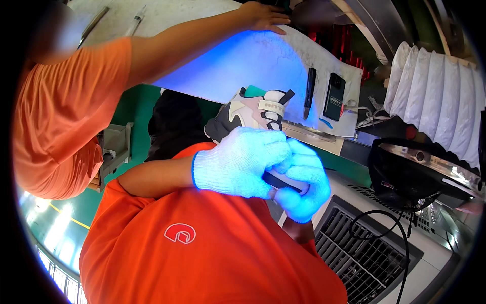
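Gloved hands at the chest, a sneaker (244, 115) among them near the table edge.
Grey bin (121, 146) at left, contents unclear; left hand (238, 162) grips the sneaker, palm down; right hand (309, 177) curls round a dark-edged piece (284, 183).

- Shoe (243, 112): cream, pale pink and dark grey panels.
- Left glove (238, 163), right glove (308, 175): white knit, blue-tinted.
- Shirt (217, 253): orange-red; white emblem (179, 233).
- Worktop (228, 66): off-white, washed blue.
- Pen (310, 91): black.
- Phone (334, 96): black.
- Pleated duct (438, 96): white.
- Floor (132, 104): green, yellow line (71, 218).
- Co-worker's sleeve (101, 63): orange.
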`<action>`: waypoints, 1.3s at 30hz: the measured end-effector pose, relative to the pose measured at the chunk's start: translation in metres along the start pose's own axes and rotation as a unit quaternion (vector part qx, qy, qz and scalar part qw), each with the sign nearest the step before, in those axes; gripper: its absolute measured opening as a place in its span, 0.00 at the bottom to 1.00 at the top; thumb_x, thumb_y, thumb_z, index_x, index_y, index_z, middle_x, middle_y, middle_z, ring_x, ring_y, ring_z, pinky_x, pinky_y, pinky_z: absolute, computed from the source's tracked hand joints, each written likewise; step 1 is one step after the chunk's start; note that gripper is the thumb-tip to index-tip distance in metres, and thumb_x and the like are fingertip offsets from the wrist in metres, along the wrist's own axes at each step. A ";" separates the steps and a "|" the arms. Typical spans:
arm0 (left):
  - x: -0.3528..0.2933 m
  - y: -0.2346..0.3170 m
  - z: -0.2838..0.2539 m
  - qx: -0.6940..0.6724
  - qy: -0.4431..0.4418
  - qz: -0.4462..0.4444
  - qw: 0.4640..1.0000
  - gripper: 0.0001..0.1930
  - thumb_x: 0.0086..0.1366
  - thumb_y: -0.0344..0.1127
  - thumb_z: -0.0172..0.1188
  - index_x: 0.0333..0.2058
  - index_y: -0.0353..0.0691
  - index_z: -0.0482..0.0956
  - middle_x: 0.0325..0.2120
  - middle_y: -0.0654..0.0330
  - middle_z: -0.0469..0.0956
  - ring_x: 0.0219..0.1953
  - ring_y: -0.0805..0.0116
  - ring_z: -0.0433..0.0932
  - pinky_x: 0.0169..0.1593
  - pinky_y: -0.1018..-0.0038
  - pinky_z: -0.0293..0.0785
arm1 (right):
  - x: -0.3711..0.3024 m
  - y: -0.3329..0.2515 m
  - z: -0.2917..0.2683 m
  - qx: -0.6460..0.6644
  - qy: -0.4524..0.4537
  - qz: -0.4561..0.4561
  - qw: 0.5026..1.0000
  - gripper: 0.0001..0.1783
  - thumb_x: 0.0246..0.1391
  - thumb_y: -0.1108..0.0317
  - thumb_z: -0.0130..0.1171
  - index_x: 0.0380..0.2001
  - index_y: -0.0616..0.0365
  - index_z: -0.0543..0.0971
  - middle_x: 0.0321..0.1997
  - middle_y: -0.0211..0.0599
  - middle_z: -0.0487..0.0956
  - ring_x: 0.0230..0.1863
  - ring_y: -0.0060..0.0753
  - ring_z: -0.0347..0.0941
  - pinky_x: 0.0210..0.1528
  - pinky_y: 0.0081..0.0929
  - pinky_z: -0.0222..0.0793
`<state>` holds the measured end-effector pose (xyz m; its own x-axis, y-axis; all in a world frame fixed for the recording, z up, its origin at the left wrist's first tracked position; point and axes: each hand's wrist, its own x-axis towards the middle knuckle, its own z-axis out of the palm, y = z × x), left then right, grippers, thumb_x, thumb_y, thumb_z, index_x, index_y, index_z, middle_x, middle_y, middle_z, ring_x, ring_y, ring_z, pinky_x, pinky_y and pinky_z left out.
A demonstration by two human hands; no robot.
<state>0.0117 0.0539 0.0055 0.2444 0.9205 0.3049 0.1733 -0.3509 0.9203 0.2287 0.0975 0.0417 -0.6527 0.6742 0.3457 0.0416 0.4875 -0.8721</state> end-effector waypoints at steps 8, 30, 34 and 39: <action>-0.017 -0.031 -0.023 -0.086 0.089 0.124 0.984 0.28 0.47 0.40 0.87 0.46 0.44 0.83 0.42 0.54 0.83 0.45 0.50 0.85 0.46 0.58 0.83 | 0.021 -0.019 0.016 -0.002 -0.011 0.077 0.997 0.37 0.44 0.63 0.88 0.55 0.65 0.82 0.58 0.64 0.85 0.62 0.72 0.84 0.71 0.69 0.73; -0.011 -0.049 -0.029 -0.132 0.149 0.085 0.976 0.24 0.46 0.37 0.85 0.39 0.45 0.80 0.35 0.58 0.76 0.35 0.55 0.80 0.35 0.61 0.77 | 0.039 0.018 0.002 -0.160 -0.058 -0.163 0.972 0.28 0.52 0.65 0.79 0.55 0.56 0.78 0.51 0.67 0.82 0.56 0.66 0.86 0.62 0.64 0.85; 0.007 -0.042 -0.022 -0.107 0.125 0.000 0.986 0.28 0.43 0.42 0.86 0.39 0.46 0.79 0.37 0.58 0.79 0.38 0.55 0.84 0.36 0.60 0.80 | 0.029 0.045 -0.010 -0.072 -0.007 -0.202 0.977 0.20 0.46 0.73 0.83 0.43 0.49 0.88 0.50 0.60 0.83 0.56 0.63 0.87 0.61 0.62 0.87; 0.047 -0.037 -0.015 0.122 0.036 -0.046 0.991 0.27 0.43 0.41 0.83 0.40 0.47 0.78 0.38 0.58 0.78 0.38 0.52 0.83 0.36 0.58 0.80 | 0.004 0.094 -0.009 0.113 0.127 -0.051 0.984 0.22 0.52 0.61 0.83 0.50 0.51 0.91 0.54 0.54 0.85 0.63 0.61 0.84 0.62 0.61 0.83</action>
<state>0.0028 0.1131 -0.0108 0.1492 0.9573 0.2476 0.4197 -0.2880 0.8608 0.2364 0.1510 -0.0362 -0.4333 0.7595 0.4851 -0.2019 0.4427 -0.8736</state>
